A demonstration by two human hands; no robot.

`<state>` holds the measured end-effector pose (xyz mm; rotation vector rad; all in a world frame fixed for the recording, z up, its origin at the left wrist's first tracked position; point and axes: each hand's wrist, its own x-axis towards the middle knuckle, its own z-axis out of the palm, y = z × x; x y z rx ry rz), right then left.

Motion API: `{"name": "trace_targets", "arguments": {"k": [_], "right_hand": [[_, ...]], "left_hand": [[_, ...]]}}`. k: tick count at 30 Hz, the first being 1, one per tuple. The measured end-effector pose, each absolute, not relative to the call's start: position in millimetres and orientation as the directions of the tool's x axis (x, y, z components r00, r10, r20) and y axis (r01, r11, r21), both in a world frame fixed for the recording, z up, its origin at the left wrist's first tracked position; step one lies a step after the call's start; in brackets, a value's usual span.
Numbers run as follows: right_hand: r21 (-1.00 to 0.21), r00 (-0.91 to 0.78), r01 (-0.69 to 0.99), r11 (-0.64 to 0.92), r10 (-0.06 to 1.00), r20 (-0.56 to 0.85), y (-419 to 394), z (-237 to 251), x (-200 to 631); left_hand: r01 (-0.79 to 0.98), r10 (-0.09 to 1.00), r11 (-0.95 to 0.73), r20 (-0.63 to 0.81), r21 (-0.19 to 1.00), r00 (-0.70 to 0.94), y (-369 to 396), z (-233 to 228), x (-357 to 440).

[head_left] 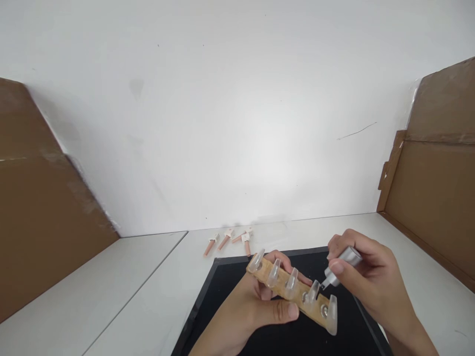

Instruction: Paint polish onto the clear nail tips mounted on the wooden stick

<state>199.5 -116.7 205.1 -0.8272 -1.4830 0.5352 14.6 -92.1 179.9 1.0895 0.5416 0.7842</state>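
Observation:
My left hand (256,309) grips a wooden strip (282,287) from below, thumb along its near edge and fingers behind. Several clear false nail tips (292,281) stand in a row along the strip, with shiny round metal spots at some of their bases. In my right hand (371,277) is a short silver cylindrical tool (349,259), pinched between thumb and fingers. Its thin dark tip is right beside the nail tip (314,290) second from the right end; whether they touch I cannot tell.
A black mat (222,287) with a grey border lies under my hands on the white table (156,267). Several small pink sticks with white heads (224,241) lie behind it. Brown cardboard panels (48,207) stand on both sides, with a white wall (237,123) behind.

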Motion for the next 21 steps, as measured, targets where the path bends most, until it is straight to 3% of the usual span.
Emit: {"name": "trace_targets", "arguments": {"k": [7,15,21], "right_hand": [[-0.764,0.168,0.212,0.61,0.747,0.643,-112.8,204.4,205.5],[-0.765,0.066,0.134,0.63,0.765,0.641,-119.2,201.9,195.5],[-0.766,0.282,0.309,0.563,0.716,0.639,-104.3,202.3,213.0]], "left_hand": [[-0.234,0.792,0.263,-0.071,0.936,0.606,-91.5,182.0,11.7],[-0.276,0.784,0.265,-0.04,0.924,0.62,-91.5,185.9,16.0],[-0.301,0.797,0.294,-0.06,0.907,0.601,-93.1,182.3,10.9]]}}
